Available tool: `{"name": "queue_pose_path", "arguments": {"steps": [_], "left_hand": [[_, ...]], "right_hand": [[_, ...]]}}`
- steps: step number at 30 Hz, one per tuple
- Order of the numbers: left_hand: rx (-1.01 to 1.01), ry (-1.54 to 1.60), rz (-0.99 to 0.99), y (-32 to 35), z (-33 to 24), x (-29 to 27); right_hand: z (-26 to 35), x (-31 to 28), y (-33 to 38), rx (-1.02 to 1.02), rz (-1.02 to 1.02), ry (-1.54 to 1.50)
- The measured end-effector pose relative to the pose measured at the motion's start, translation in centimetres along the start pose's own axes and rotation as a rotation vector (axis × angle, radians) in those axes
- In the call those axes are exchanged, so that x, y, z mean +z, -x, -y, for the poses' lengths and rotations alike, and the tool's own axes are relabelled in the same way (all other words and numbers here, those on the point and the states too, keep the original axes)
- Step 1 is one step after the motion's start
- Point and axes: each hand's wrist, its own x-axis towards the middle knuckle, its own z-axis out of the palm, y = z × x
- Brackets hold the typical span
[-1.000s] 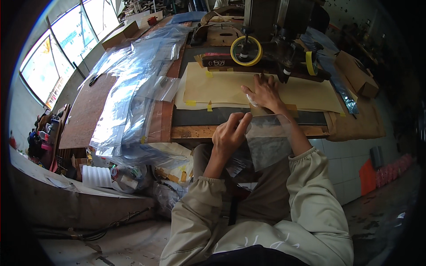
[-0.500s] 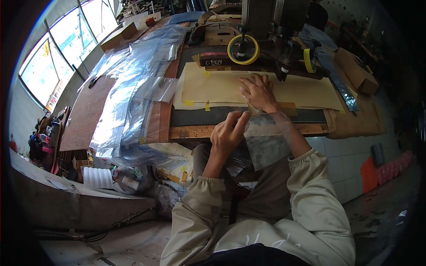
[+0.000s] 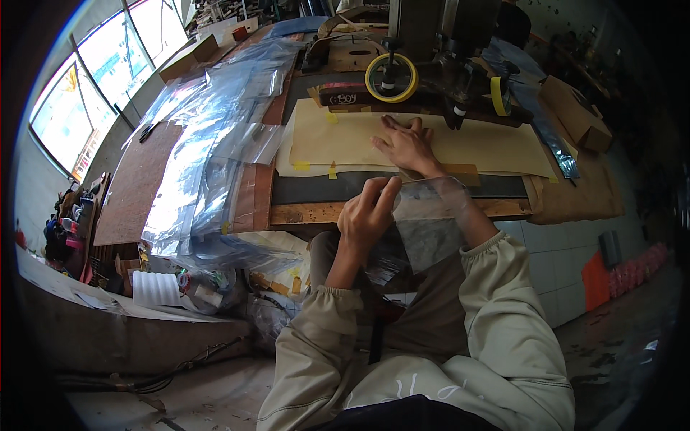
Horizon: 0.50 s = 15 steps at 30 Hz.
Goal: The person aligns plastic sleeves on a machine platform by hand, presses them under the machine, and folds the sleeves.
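Note:
My left hand [image 3: 369, 213] is closed at the front edge of the bench, pinching a corner of a clear plastic sheet [image 3: 433, 241]. The sheet hangs over my lap and passes in front of my right wrist; whether it is a bag I cannot tell. Farther forward, my right hand [image 3: 410, 146] lies palm down with fingers spread on a cream paper board [image 3: 330, 144]. Bits of yellow tape [image 3: 333, 170] stick to the board's edges. Just behind the board stands a dark machine bar [image 3: 431, 102], with a yellow tape roll [image 3: 392, 77] hung before it.
On the left, a heap of clear plastic bags [image 3: 190, 179] covers much of the brown board [image 3: 136, 172]. A second yellow tape roll [image 3: 499, 96] hangs at the machine's right. Brown cardboard boxes [image 3: 575, 115] stand at the right edge. The bench's wooden front edge [image 3: 309, 214] lies between my arms.
My right hand has slid slightly to the left across the cream board, its fingers still spread. My left hand keeps its pinch on the plastic sheet, almost unmoved.

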Motion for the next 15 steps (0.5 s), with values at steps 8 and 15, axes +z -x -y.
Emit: {"name": "queue_pose_path", "arguments": {"steps": [8, 15], "left_hand": [[-0.002, 0.025, -0.014, 0.2, 0.0, 0.1], [-0.026, 0.027, 0.010, 0.1, 0.2, -0.2]], "right_hand": [[0.5, 0.2, 1.0, 0.002, -0.127, 0.048], [0.8, 0.0, 0.0, 0.019, -0.031, 0.009]]}}
